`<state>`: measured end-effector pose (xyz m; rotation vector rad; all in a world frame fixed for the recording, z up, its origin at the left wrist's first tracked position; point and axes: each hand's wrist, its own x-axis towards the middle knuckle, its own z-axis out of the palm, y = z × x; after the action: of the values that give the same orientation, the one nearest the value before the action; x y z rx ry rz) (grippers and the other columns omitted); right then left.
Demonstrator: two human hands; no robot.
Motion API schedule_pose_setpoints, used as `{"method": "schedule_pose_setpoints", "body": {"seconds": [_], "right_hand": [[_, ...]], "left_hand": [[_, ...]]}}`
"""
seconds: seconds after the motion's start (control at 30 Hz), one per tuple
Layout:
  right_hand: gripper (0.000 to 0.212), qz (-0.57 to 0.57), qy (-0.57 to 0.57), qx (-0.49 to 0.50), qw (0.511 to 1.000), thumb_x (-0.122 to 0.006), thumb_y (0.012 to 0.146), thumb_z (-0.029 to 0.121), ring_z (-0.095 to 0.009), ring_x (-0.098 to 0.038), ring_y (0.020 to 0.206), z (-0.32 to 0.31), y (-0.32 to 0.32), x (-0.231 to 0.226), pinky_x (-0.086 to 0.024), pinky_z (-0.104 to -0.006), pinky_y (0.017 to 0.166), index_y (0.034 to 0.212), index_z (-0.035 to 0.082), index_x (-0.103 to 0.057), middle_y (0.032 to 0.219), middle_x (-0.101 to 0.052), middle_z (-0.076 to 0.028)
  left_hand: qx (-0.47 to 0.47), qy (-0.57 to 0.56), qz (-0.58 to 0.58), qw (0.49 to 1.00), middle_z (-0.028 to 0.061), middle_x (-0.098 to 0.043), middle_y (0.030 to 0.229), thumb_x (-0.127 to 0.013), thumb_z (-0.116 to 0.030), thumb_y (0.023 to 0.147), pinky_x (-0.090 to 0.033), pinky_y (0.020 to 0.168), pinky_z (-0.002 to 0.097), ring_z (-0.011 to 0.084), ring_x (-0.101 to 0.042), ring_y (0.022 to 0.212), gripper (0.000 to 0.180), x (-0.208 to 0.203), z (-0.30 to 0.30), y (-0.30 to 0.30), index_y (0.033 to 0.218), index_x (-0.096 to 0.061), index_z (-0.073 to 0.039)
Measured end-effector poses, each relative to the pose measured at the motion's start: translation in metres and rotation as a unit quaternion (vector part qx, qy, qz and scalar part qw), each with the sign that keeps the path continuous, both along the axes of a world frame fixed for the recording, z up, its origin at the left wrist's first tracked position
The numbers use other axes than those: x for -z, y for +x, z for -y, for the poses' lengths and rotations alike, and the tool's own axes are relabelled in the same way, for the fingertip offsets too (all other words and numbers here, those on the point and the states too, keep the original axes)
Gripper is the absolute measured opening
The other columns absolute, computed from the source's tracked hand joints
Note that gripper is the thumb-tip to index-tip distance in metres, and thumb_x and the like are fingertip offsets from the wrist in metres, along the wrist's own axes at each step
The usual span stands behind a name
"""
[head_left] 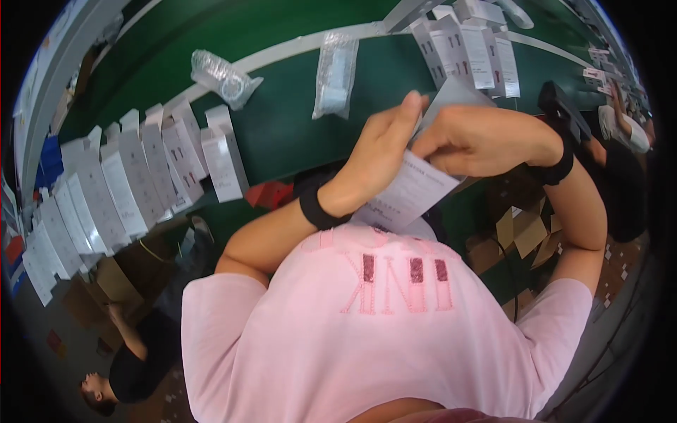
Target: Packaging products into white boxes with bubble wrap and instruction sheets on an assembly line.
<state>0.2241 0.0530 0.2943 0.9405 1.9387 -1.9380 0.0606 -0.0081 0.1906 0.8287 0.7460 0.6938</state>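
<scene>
The left hand [381, 151] holds a printed white carton [412, 194] along its left side, fingers lying nearly straight up it and closed in against it. The right hand [486, 141] bends over the carton's upper end, fingers curled narrowly at the edge; whether they pinch a flap or reach inside, I cannot tell. The carton is tilted in front of the person's chest, just above the pink T-shirt [395, 338]. A black wristband circles each wrist. Beyond the hands, on the green work surface [282, 144], lie a bubble-wrapped packet [335, 77] and, farther left, a second bubble-wrapped bundle [224, 79]. A curved row of white cartons [116, 187] stands at left, with another cluster [469, 53] at upper right. Opened brown cardboard boxes [522, 229] sit at right, and a co-worker in black [141, 359] is at lower left.
</scene>
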Motion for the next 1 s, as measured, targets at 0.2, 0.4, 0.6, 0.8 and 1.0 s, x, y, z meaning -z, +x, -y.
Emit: {"method": "schedule_pose_setpoints", "body": {"seconds": [0.2,0.4,0.6,0.8,1.0], "right_hand": [[0.048,0.036,-0.101,0.03,0.994,-0.061,0.094,0.022,-0.015,-0.058,0.088,0.017,0.016,0.002,-0.048,-0.0286,0.081,0.135,-0.001,-0.05,0.102,-0.065,-0.011],[0.067,0.011,0.218,0.569,0.793,-0.072,0.086,0.018,-0.023,-0.056,0.117,0.086,0.07,0.038,-0.047,-0.0368,0.097,0.142,-0.001,-0.04,0.13,-0.055,-0.015],[0.047,-0.194,0.045,0.626,0.754,-0.064,0.09,0.009,-0.019,-0.06,0.112,0.103,0.087,0.094,-0.048,-0.0339,0.096,0.133,-0.001,-0.05,0.124,-0.061,-0.013],[0.028,-0.132,0.196,0.516,0.823,-0.06,0.095,0.012,-0.016,-0.062,0.105,0.092,0.144,0.077,-0.049,-0.0282,0.091,0.118,-0.003,-0.065,0.12,-0.066,-0.013],[0.026,-0.125,0.24,0.45,0.851,-0.057,0.094,0.006,-0.02,-0.065,0.103,0.079,0.198,0.074,-0.049,-0.0295,0.091,0.117,-0.002,-0.067,0.116,-0.068,-0.014]], "left_hand": [[0.086,0.096,0.097,0.987,0.0216,-0.043,0.14,-0.07,-0.009,0.087,-0.041,0.104,0.0394,0.0288,-0.049,0.126,0.091,0.045,0.018,-0.023,0.152,-0.005,-0.007],[0.037,0.096,0.147,0.984,0.018,-0.046,0.137,-0.074,-0.001,0.081,-0.048,0.099,0.04,0.0261,-0.051,0.124,0.084,0.032,0.007,-0.014,0.145,-0.02,-0.008],[0.135,0.202,-0.032,0.97,0.0125,-0.041,0.137,-0.072,-0.017,0.086,-0.049,0.097,0.0383,0.0245,-0.047,0.126,0.052,0.015,0.0,0.04,0.133,-0.052,-0.006],[0.1,0.207,-0.076,0.97,0.0139,-0.049,0.127,-0.077,-0.029,0.081,-0.054,0.085,0.0368,0.0257,-0.053,0.115,0.057,0.024,-0.012,0.095,0.124,-0.052,0.001],[0.041,0.109,-0.039,0.992,0.0133,-0.053,0.125,-0.085,-0.019,0.072,-0.052,0.09,0.0371,0.0237,-0.055,0.115,0.076,0.025,-0.014,0.138,0.133,-0.042,-0.005]]}}
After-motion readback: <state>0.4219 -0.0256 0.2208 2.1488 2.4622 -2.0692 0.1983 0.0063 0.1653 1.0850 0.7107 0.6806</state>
